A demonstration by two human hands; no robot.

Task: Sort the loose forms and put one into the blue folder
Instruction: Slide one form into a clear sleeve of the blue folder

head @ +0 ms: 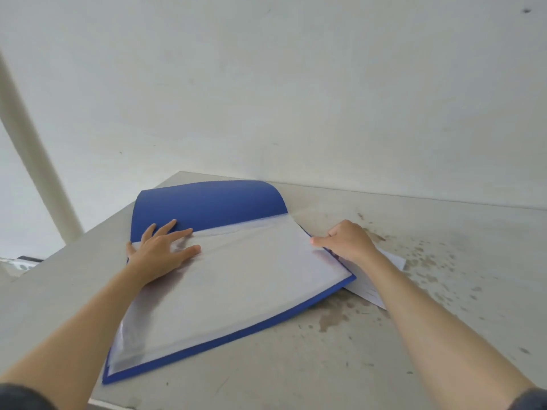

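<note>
**Desk editor:** Where does the blue folder (pixel 207 202) lie?

**Photographer:** We find it open on the left half of the desk (pixel 429 335). Its far cover curls up near the desk's far left corner, and its near corner reaches close to the near edge. A stack of clear sleeves (pixel 236 285) lies flat on top of it.

**Desk editor:** And the hands?

**Photographer:** We see the left hand (pixel 161 250) palm down at the folder's far left. Its fingers are spread, some on the clear sleeves and some on the blue cover. The right hand (pixel 350 241) sits at the stack's right edge. Its thumb points left on top, its other fingers are curled, and it pinches the clear sleeves at that edge as far as we can make out.

**Desk editor:** The papers?

**Photographer:** We spot the loose forms (pixel 393 260), white sheets on the desk at the folder's right edge. They are partly tucked under it and crossed by the right forearm. Their print is too blurred for us to read.

**Desk editor:** Surroundings?

**Photographer:** We note dark stains (pixel 334 318) mottling the desk's right half and a pale wall (pixel 296 84) behind the far edge. A white pipe (pixel 38 161) slants beyond the left edge.
</note>
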